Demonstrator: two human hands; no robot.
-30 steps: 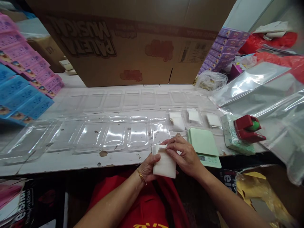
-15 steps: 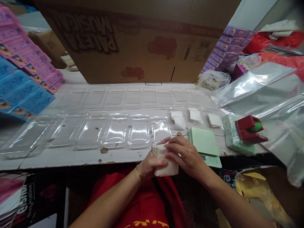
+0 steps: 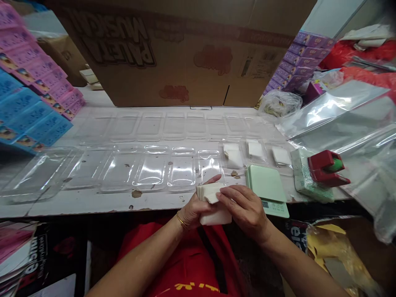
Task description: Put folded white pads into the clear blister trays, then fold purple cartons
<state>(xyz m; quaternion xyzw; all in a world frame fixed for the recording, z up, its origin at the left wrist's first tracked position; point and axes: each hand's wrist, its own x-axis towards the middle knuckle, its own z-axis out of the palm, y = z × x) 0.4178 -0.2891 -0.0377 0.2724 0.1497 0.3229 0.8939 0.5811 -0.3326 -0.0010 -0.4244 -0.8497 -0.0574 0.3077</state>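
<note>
My left hand (image 3: 192, 211) is closed around a stack of small white square sheets (image 3: 215, 217), just off the table's front edge. My right hand (image 3: 244, 206) pinches the upper sheets of that stack and bends their edge up; the exact material is too blurred to tell. Beyond the hands lies a clear plastic tray (image 3: 210, 167), part of a front row. Farther right in that row, three trays hold white sheets, among them a folded-looking pile (image 3: 232, 156), a middle pile (image 3: 255, 149) and a right pile (image 3: 281, 156).
A pale green scale (image 3: 267, 183) sits right of my hands, then a red tape dispenser (image 3: 329, 168). A back row of clear trays (image 3: 150, 126) stretches before a large cardboard box (image 3: 185, 53). Pink boxes (image 3: 46, 74) and blue boxes (image 3: 31, 115) stack left; plastic bags (image 3: 337, 111) lie right.
My right fingers have drawn the upper sheets of the stack up and bent them away from the rest. My left hand keeps hold of the stack in nearly the same place.
</note>
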